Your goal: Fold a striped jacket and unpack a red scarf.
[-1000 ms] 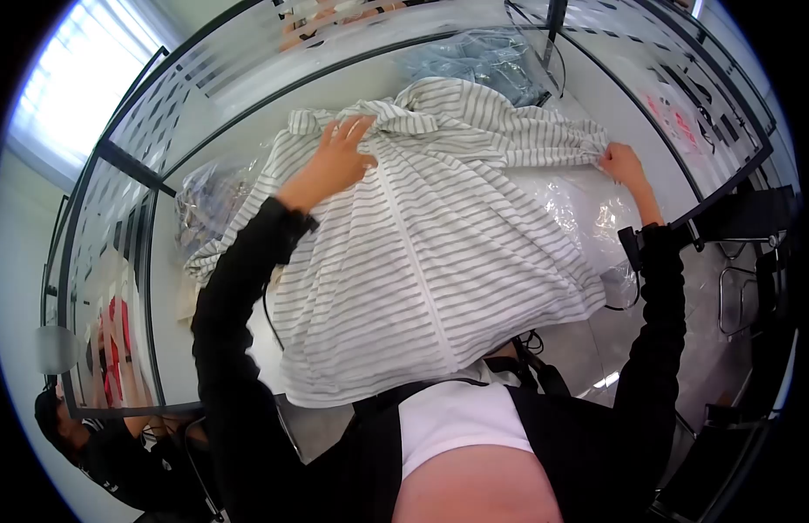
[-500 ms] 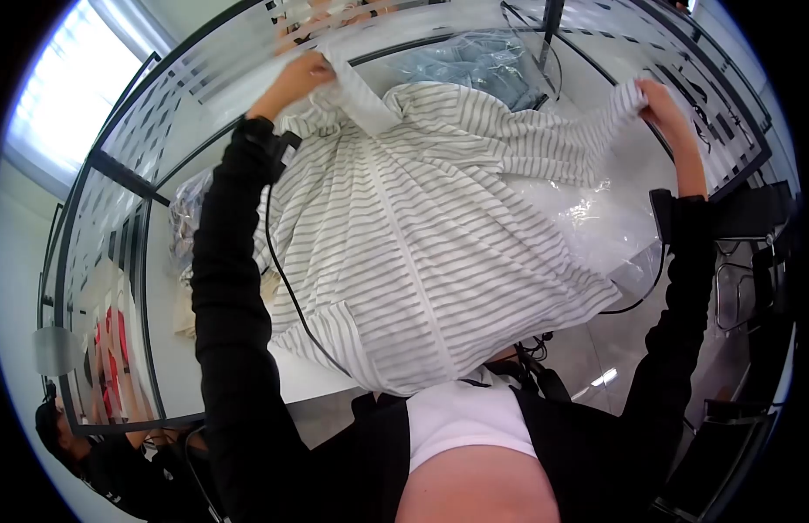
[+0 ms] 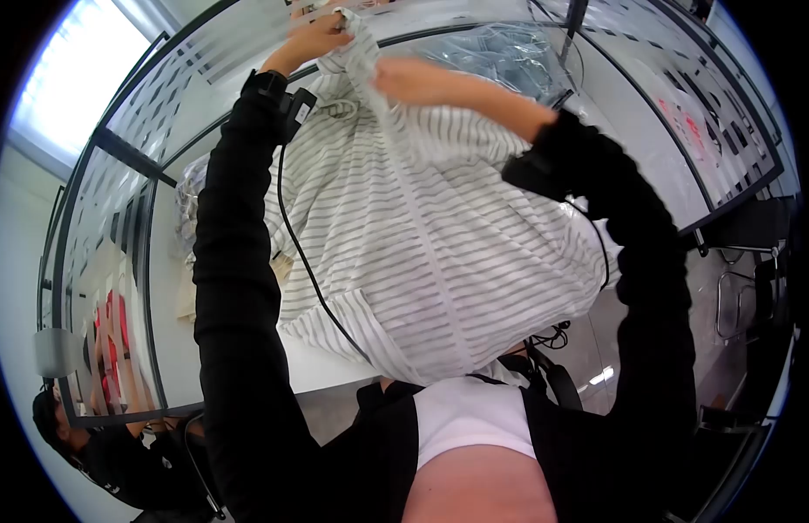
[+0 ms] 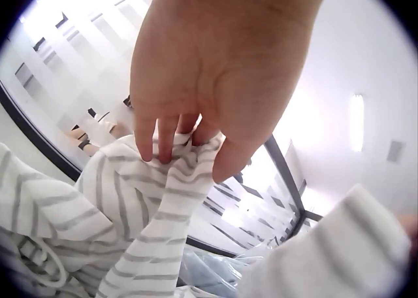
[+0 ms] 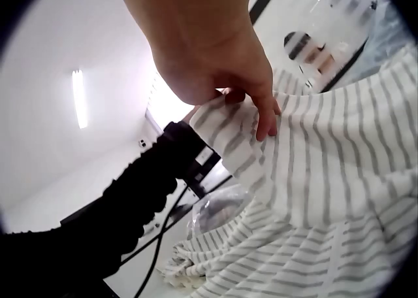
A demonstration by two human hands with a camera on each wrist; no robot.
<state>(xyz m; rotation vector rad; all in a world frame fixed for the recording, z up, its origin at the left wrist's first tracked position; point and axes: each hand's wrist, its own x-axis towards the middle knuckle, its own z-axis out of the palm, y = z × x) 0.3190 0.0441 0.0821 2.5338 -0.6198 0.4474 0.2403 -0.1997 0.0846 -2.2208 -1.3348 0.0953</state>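
A white shirt with grey stripes (image 3: 369,235) is spread over the table, a pale band running down its middle. At its far end my left hand (image 3: 313,42) pinches a raised edge of the cloth, which hangs in folds (image 4: 160,232) below the fingers in the left wrist view. Close beside it, my right hand (image 3: 422,83) is blurred in the head view. In the right wrist view, the right hand's thumb and fingers (image 5: 264,118) pinch another striped part of the shirt, held up over the rest.
Clear bags with light blue contents (image 3: 500,61) lie at the back, and another bag (image 3: 191,196) sits on the left. Dark-framed glass panels (image 3: 108,261) border the table. A black cable (image 3: 304,261) crosses the shirt. Another person (image 3: 99,453) is at the lower left.
My left hand has taken hold of the shirt's far edge and raised it away from me. The right hand has swung in from the right, bringing the sleeve end toward the left hand.
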